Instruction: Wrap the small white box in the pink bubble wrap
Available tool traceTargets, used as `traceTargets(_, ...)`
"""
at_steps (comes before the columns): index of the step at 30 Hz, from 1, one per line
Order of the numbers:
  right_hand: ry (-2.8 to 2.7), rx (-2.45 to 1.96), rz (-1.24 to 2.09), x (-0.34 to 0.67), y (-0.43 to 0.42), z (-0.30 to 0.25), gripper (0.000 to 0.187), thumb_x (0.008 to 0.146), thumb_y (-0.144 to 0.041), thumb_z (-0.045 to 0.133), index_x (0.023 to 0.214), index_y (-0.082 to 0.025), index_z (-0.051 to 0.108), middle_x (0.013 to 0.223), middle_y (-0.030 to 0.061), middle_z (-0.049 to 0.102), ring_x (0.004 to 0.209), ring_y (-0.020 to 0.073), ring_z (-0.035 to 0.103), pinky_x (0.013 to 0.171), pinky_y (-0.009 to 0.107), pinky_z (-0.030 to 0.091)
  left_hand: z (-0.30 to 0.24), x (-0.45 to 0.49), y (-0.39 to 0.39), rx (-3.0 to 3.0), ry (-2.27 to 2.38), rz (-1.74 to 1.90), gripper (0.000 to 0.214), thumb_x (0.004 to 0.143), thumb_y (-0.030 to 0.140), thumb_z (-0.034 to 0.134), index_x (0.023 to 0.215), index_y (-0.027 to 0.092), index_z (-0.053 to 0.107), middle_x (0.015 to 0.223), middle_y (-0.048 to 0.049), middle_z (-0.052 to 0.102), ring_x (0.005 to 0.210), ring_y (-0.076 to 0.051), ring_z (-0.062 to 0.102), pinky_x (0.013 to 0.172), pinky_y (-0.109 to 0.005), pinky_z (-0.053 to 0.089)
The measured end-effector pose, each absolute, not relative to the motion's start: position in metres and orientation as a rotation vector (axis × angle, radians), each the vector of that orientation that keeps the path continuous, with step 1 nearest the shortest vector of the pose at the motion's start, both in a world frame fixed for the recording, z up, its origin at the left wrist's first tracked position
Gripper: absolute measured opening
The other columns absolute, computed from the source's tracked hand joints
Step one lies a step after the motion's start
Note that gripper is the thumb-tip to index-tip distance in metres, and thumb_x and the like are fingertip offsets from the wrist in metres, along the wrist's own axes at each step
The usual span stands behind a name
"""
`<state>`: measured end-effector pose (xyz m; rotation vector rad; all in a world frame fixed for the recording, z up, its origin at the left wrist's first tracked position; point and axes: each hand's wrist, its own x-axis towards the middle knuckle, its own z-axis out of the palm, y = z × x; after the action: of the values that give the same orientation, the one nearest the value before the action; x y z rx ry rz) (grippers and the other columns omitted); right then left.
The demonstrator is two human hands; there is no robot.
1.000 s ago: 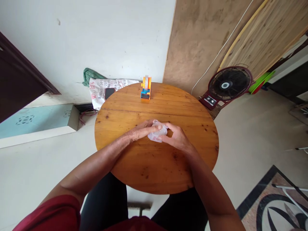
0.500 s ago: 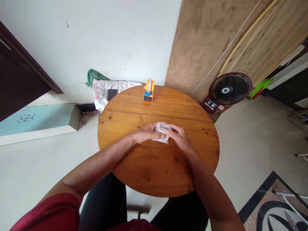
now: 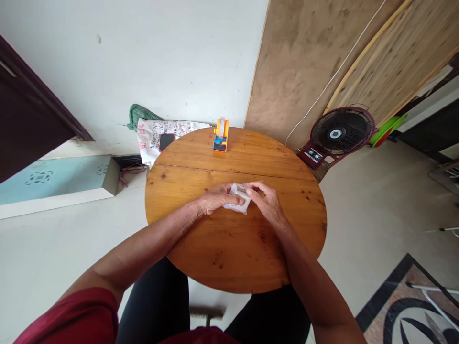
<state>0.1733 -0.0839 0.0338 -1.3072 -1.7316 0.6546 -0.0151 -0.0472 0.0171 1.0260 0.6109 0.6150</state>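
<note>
Over the middle of the round wooden table (image 3: pixel 229 258), a small white packet in clear plastic wrap (image 3: pixel 242 206) is held between my two hands. My left hand (image 3: pixel 219 198) grips it from the left, thumb across its front and fingers behind. With thumb and fingertips, my right hand (image 3: pixel 266 198) pinches the packet's upper right corner. The contents under the wrapping cannot be made out. At the table's far edge stands an orange and blue tape dispenser (image 3: pixel 221 135) with a roll of clear tape.
A dark red fan (image 3: pixel 335 134) stands on the floor right of the table. Behind the table's left edge lie a printed white sack (image 3: pixel 147 143) and a green bag (image 3: pixel 139 114). A white wall (image 3: pixel 172 57) and a wooden panel (image 3: pixel 297 62) rise behind.
My right fingers have shifted from the packet's front to its upper right corner. The packet has tilted and moved slightly left; my left hand keeps its hold.
</note>
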Motion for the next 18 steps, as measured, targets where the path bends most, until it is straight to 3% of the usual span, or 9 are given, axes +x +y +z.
traceTargets(8, -1.684, -1.322, 0.605, 0.1708, -0.086, 0.0357, 0.018, 0.081, -0.034, 0.062, 0.091, -0.021, 0.071, 0.091, 0.0051, 0.072, 0.083, 0.0205, 0.065, 0.082, 0.037, 0.053, 0.0206, -0.0156, -0.0491, 1.088, 0.577, 0.515, 0.053, 0.056, 0.025, 0.084, 0.105, 0.013, 0.066, 0.083, -0.0019, 0.067, 0.071, -0.013, 0.061, 0.064, -0.023, 0.048)
traceTargets(18, -1.563, -1.364, 0.615, 0.1745, -0.0848, 0.0341, 0.019, 0.083, -0.036, 0.061, 0.091, -0.021, 0.07, 0.09, 0.0053, 0.074, 0.084, 0.0216, 0.068, 0.08, 0.036, 0.053, 0.0222, -0.0146, -0.0503, 1.077, 0.585, 0.466, 0.055, 0.056, 0.023, 0.082, 0.107, 0.013, 0.064, 0.087, -0.0051, 0.067, 0.072, -0.017, 0.065, 0.059, -0.028, 0.056)
